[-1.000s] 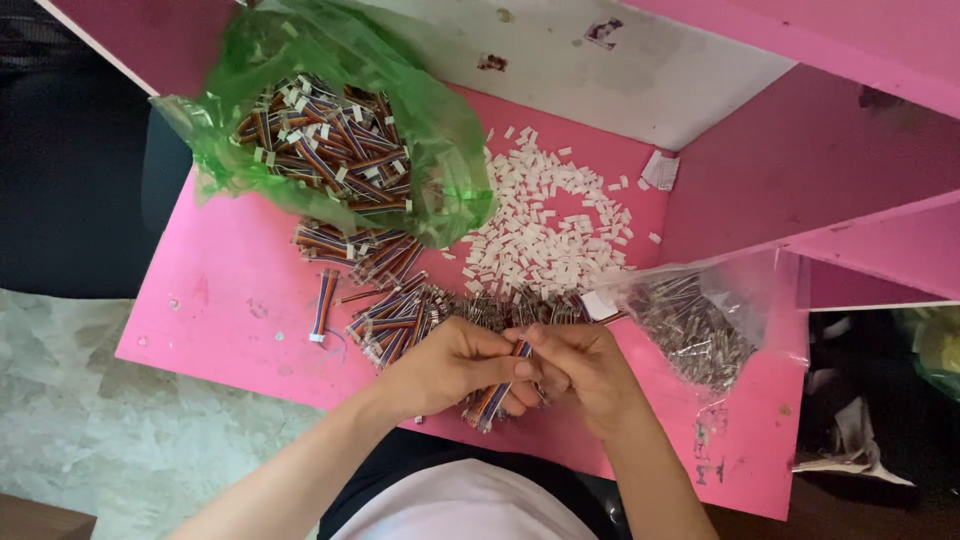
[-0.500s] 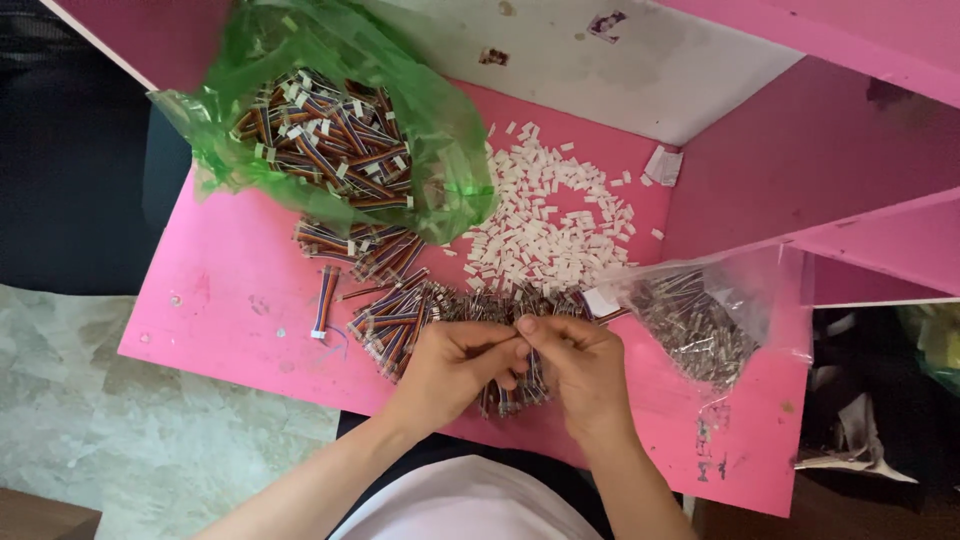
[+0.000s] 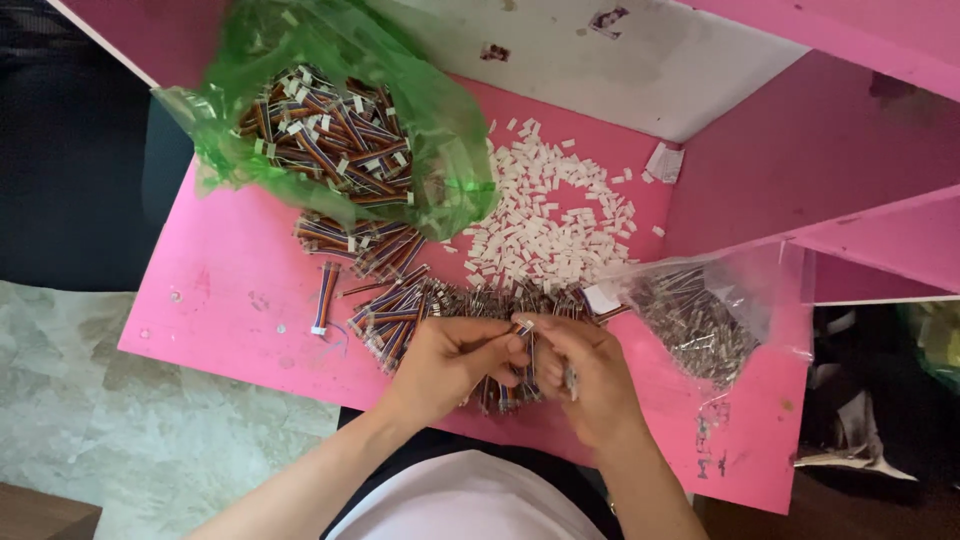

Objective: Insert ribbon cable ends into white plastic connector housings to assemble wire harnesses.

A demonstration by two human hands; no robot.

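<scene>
My left hand (image 3: 450,358) and my right hand (image 3: 590,375) meet over the front of a pink table (image 3: 230,290). Both pinch a small bundle of multicoloured wire leads (image 3: 505,390) that hangs between the fingers. Just behind the hands lies a loose pile of the same short wire leads (image 3: 420,305). A heap of small white plastic connector housings (image 3: 545,220) sits further back.
A green plastic bag (image 3: 330,130) full of wire bundles lies open at the back left. A clear plastic bag (image 3: 705,315) with more wire pieces lies at the right. One wire bundle (image 3: 323,298) lies alone at the left. Pink panels rise at the right.
The hands have shifted slightly and turned the bundle of leads; the left fingers now pinch it nearer the right thumb. Nothing else on the table has moved.
</scene>
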